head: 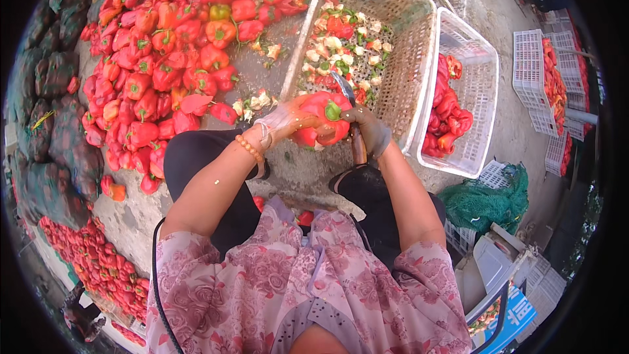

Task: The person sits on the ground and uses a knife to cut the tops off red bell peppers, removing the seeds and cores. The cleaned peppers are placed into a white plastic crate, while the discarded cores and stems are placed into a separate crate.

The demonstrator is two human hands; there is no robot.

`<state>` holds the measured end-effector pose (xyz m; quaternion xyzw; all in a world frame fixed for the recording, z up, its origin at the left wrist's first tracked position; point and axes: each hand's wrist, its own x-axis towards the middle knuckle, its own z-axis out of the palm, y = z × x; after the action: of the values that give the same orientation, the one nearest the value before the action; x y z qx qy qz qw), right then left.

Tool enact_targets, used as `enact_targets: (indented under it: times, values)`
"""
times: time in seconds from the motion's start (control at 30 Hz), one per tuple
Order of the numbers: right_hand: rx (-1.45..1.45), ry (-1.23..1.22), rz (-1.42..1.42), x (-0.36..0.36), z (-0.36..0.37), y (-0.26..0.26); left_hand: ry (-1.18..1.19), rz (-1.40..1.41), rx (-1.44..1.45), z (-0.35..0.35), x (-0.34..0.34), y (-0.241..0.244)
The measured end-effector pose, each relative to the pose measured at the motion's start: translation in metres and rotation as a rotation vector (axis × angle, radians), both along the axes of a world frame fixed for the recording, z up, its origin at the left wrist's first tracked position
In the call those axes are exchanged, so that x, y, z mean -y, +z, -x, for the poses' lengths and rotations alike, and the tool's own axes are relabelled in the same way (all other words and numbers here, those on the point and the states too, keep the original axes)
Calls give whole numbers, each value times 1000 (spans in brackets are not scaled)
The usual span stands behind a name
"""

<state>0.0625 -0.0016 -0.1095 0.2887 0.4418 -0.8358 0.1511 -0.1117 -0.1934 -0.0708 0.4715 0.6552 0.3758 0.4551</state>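
My left hand (283, 119), in a thin pale glove with a bead bracelet at the wrist, grips a large red bell pepper (319, 107) from the left. The pepper's green stem faces up and to the right. A knife (357, 140) with a wooden handle and a curved metal blade is in my gloved right hand (369, 129), whose fingers are close to the stem. The blade points up past the pepper's right side. Just beyond my hands stands a large white plastic crate (410, 76), holding cut pepper cores (334, 54) with green stems and red scraps.
A heap of red bell peppers (162, 69) covers the floor at left, near filled net sacks (54, 128). A smaller white crate (471, 152) at right holds cut red peppers (447, 118). Green netting (486, 201) lies lower right; stacked crates (533, 69) stand farther right.
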Motion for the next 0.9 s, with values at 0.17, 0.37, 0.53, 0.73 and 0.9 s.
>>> enact_targets:
  times: [0.17,0.37,0.53,0.73,0.9]
  values:
    - [34,-105,-218,19,8,37,395,220,666,-22,-7,7]
    - [-1,-106,-371,25,13,45,713,-4,754,-30,-8,-30]
    - [-41,-241,-223,28,5,28,743,-39,755,-33,-10,-32]
    - [-31,-176,24,10,-7,-4,546,-8,727,-25,-8,-29]
    - [-12,-167,231,-1,-14,-24,504,56,620,-12,-14,-14]
